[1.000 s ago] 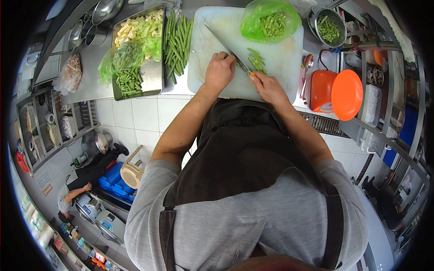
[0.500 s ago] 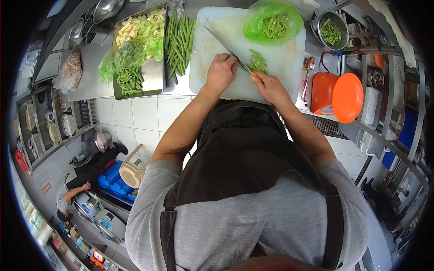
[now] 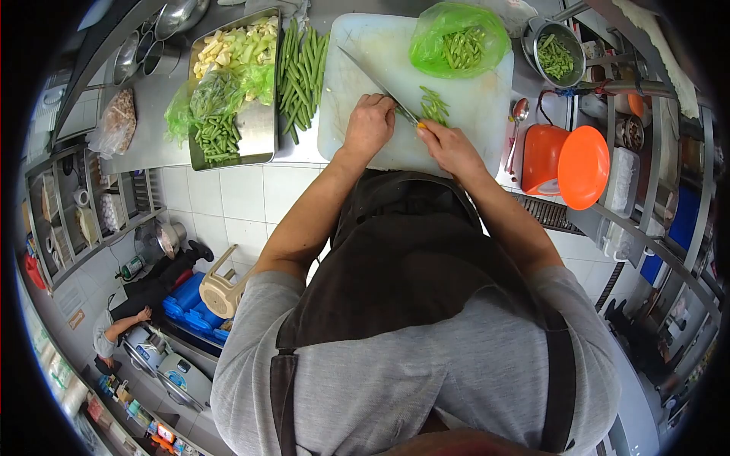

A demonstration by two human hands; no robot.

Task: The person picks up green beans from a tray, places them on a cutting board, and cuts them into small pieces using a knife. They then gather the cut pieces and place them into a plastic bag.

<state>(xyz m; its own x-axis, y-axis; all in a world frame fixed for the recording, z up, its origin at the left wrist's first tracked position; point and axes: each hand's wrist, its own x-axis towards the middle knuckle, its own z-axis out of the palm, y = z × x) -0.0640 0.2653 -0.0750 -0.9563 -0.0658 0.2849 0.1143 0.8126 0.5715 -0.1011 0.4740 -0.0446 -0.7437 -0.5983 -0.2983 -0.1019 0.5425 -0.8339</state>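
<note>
My right hand [image 3: 449, 144] is closed round the yellow handle of a knife [image 3: 378, 83], whose blade points up and left over the white cutting board [image 3: 357, 38]. My left hand [image 3: 370, 121] lies at the blade's left side on the board, its fingers curled; whatever is under them is hidden. Cut green bean pieces [image 3: 434, 105] lie just right of the blade. A green plastic bag [image 3: 461, 42] with more cut beans rests at the board's upper right. Long whole green beans [image 3: 302, 72] are piled left of the board.
A metal tray [image 3: 258, 137] of cut vegetables stands at left, near a bag of brown food [image 3: 116, 123]. At right are a strainer with beans [image 3: 556, 55], spoons [image 3: 518, 118] and an orange container [image 3: 542, 156] with its lid [image 3: 584, 167]. A person [image 3: 122, 323] is at lower left.
The knife and my right hand have shifted slightly left, away from the cut pieces. My left hand has stayed nearly in place, with its fingers still curled.
</note>
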